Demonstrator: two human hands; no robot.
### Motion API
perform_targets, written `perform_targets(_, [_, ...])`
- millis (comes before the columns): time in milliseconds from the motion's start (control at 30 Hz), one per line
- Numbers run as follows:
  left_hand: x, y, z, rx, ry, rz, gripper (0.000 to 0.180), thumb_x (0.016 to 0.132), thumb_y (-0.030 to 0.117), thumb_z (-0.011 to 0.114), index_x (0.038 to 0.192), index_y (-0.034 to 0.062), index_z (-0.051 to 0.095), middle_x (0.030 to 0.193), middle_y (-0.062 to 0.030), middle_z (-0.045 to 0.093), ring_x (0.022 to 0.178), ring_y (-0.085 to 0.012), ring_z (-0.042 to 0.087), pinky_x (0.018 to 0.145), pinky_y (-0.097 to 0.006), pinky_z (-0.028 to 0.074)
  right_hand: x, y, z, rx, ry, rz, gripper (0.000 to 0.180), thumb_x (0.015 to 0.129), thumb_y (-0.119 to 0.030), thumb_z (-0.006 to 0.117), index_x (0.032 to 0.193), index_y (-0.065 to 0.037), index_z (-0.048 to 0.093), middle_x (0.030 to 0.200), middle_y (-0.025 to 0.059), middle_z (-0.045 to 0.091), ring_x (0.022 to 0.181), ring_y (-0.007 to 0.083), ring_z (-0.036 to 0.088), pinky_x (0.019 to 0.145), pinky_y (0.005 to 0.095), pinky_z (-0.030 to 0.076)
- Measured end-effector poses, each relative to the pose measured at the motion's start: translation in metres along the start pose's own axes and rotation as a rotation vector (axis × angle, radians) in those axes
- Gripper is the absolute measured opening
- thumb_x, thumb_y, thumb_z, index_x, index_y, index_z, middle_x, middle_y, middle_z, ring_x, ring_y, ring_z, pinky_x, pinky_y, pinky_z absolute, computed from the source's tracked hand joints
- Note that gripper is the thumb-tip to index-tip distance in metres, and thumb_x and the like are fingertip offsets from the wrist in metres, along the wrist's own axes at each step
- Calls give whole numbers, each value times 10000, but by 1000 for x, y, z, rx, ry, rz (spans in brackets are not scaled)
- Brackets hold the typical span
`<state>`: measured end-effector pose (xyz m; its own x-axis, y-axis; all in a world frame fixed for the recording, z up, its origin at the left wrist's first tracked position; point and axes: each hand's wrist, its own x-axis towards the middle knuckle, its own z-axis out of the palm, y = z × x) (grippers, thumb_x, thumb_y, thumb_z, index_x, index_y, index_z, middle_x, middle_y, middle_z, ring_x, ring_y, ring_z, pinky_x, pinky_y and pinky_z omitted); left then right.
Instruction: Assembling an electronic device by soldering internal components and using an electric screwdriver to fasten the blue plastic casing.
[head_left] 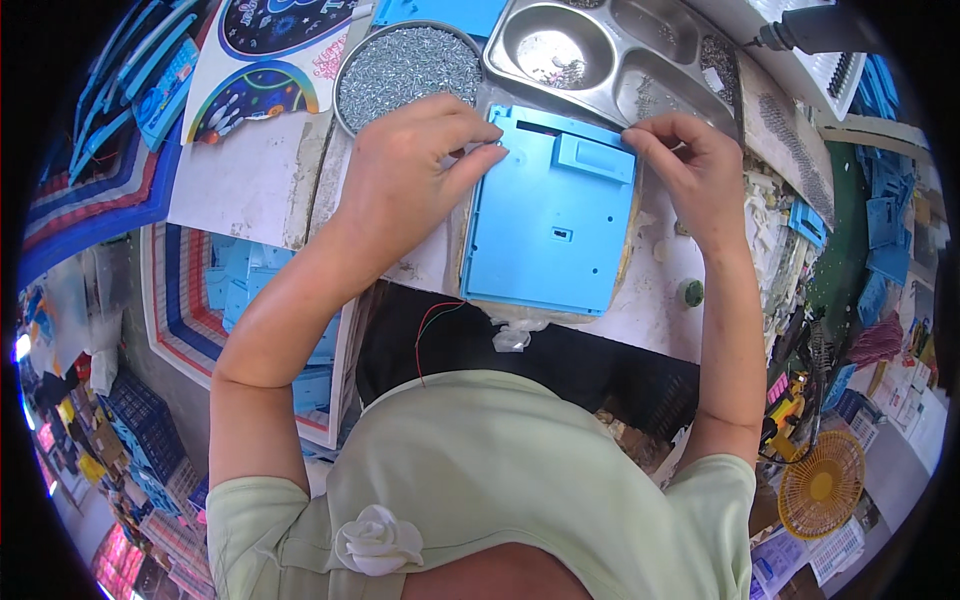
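A light blue plastic housing [540,215] lies flat on the table, with a raised rectangular block and a slot along its far edge. My left hand [415,170] is at the far left corner, thumb and forefinger pinched together. At the far right corner my right hand [690,165] has its thumb and forefinger closed in a similar pinch. Whatever is between either set of fingertips is too small to make out. Just beyond my left hand sits a round metal bowl [345,92] full of small silvery screws.
A compartmented metal tray [497,50] with small parts stands behind the housing. The dark tip of a powered screwdriver [790,32] reaches in at the far right. Blue plastic pieces [240,275] fill a striped bin at left. A yellow fan guard [820,485] stands at lower right.
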<state>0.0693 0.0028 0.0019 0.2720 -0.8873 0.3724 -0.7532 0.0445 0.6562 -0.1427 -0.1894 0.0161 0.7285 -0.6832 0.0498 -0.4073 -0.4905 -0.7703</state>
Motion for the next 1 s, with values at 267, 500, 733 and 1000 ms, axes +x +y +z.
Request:
perform_targets(267, [11,-58,-42,466,43,-102,245,827,183,795,1017,33,755,937,-125,713,893,-292,678,834,-404,523,15,2,-7,-4,-215,14,174,877,-171,793,885,-7,737,790,46,724,733,98,648,695,266,507])
perform_targets(500, [14,-72,-38,474,-65,-147,196,837,229,776,856,37,741,864,-110,691,900,-327,655,810,-464,470,47,-7,-21,21,-118,-162,169,924,-177,759,911,-12,728,795,-3,689,776,80,609,736,255,476])
perform_targets(733, [19,-76,-33,506,51,-59,189,892,223,725,861,37,718,860,-116,682,848,-330,651,749,-455,468,120,-73,109,-638,-265,-737,192,861,-150,629,847,-15,764,906,178,752,978,365,679,841,488,546])
perform_targets(1000, [1,-39,-43,367,85,61,81,900,91,721,922,21,685,868,-107,673,800,-284,638,752,-365,470,148,-76,128,-703,-309,-630,207,871,-127,607,886,-15,779,936,206,758,942,372,726,798,468,578])
